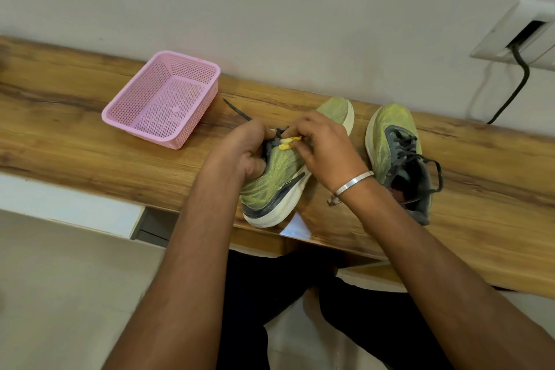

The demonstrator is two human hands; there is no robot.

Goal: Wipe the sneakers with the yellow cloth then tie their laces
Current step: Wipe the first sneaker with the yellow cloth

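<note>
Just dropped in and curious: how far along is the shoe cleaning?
Nothing looks finished. In hand: the left hand steadies the tilted sneaker while the right hand pinches the yellow cloth by its laces. Left: the second sneaker stands untouched, laces loose, and both pairs need tying.

The right hand [326, 149] covers most of the yellow cloth [287, 143]; only a small crumpled bit shows. Both hands hide the lace area of the left sneaker [277, 183], and the left hand [240, 153] covers its collar. The right forearm hides the heel of the right sneaker [396, 150]. The surface [75, 129] is cut off at both side edges.
</note>
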